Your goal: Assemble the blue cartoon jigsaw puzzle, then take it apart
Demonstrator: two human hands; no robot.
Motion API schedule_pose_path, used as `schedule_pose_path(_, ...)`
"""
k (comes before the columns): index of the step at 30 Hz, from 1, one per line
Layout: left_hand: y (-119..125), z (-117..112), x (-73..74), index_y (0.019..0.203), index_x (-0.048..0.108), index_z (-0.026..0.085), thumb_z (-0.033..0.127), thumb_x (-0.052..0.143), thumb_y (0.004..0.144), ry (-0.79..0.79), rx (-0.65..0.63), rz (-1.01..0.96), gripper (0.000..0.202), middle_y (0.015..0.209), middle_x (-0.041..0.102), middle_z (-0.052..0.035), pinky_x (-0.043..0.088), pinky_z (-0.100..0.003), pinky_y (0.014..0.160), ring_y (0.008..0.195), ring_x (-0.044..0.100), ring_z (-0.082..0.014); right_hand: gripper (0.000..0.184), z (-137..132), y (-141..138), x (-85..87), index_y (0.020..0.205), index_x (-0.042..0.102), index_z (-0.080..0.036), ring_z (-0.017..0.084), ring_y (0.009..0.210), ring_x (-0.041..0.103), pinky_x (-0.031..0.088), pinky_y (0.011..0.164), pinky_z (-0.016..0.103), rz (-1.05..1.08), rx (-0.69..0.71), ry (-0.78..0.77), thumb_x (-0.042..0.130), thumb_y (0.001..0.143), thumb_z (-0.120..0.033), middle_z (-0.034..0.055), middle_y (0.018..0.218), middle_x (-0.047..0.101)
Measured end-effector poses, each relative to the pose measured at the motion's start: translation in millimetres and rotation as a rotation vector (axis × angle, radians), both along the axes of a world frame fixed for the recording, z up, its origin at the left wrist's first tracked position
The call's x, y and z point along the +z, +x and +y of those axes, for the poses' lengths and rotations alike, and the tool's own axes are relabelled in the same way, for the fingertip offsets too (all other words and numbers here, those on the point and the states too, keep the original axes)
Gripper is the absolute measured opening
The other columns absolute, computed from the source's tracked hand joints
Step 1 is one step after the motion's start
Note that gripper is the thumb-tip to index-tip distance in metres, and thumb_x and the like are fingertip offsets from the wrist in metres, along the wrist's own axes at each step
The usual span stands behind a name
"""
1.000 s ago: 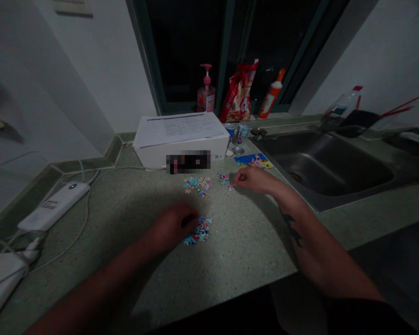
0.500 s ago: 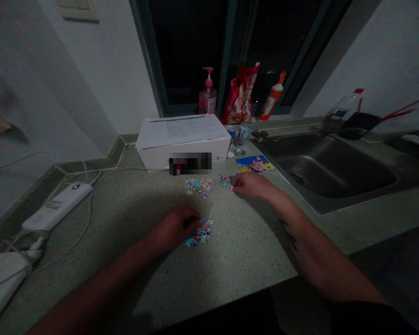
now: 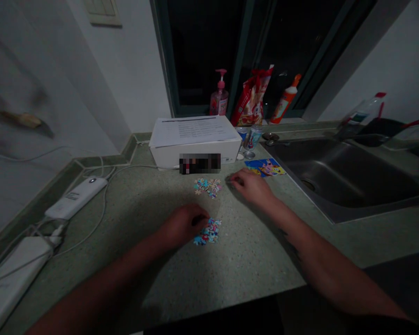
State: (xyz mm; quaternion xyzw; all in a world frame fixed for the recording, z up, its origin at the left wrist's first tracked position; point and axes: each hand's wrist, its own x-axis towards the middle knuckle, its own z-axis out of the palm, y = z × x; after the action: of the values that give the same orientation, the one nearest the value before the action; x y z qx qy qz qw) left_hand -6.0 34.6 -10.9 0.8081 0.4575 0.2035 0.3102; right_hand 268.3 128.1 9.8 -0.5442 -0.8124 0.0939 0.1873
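My left hand (image 3: 183, 226) rests on the speckled green countertop (image 3: 244, 260), its curled fingers at the edge of a heap of small jigsaw pieces (image 3: 208, 232). Any piece between those fingers is hidden. My right hand (image 3: 249, 187) lies farther back with its fingers curled, and what is under them does not show. A second heap of jigsaw pieces (image 3: 208, 187) sits just to the left of that hand, touching neither hand. Past my right fingertips lies a colourful cartoon picture card (image 3: 265, 167).
A white box (image 3: 195, 156) topped with papers stands behind the heaps. Beside it are drink cans (image 3: 254, 137). A steel sink (image 3: 349, 177) is set into the counter at right. White power banks (image 3: 76, 197) and cables lie at left. Bottles stand on the window ledge.
The small cluster of pieces beside my right hand no longer shows, and that hand has slid left over its spot. My left hand stays by its heap. The whole view has shifted slightly.
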Motion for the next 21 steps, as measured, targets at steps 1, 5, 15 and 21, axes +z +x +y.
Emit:
schedule_pose_path(1, 0, 0, 0.5, 0.093, 0.075, 0.02, 0.026, 0.061, 0.096, 0.002, 0.0, 0.0, 0.016, 0.091, 0.075, -0.0056, 0.05, -0.034, 0.077, 0.084, 0.067, -0.0203, 0.019, -4, -7, -2.6, 0.107, 0.076, -0.021, 0.027, 0.099, 0.07, 0.054, 0.088, 0.039, 0.019, 0.065, 0.007, 0.06, 0.098, -0.025, 0.0116, 0.109, 0.074)
schedule_pose_path(5, 2, -1, 1.9, 0.092, 0.076, 0.02, 0.025, 0.06, 0.095, -0.02, 0.003, -0.048, 0.017, 0.091, 0.076, -0.005, 0.05, -0.031, 0.074, 0.081, 0.068, -0.0191, 0.021, -17, -29, -12.1, 0.11, 0.076, -0.022, 0.028, 0.115, 0.066, 0.051, 0.103, 0.043, 0.05, 0.274, 0.081, 0.059, 0.098, -0.017, 0.0114, 0.119, 0.073)
schedule_pose_path(15, 3, 1, 2.6, 0.09, 0.076, 0.018, 0.027, 0.06, 0.094, -0.024, 0.054, -0.07, 0.019, 0.086, 0.074, -0.0049, 0.049, -0.029, 0.07, 0.076, 0.067, -0.018, 0.019, -22, -40, -21.8, 0.113, 0.075, -0.021, 0.033, 0.128, 0.06, 0.044, 0.112, 0.056, -0.041, 0.314, 0.092, 0.064, 0.099, -0.029, 0.0142, 0.138, 0.066)
schedule_pose_path(21, 2, 1, -0.7, 0.09, 0.076, 0.019, 0.027, 0.059, 0.095, -0.013, 0.053, -0.075, 0.019, 0.088, 0.075, -0.005, 0.05, -0.03, 0.072, 0.078, 0.068, -0.0185, 0.012, -21, -40, -23.2, 0.104, 0.075, -0.022, 0.031, 0.126, 0.062, 0.046, 0.111, 0.052, 0.004, 0.309, 0.084, 0.065, 0.097, -0.023, 0.0126, 0.134, 0.068)
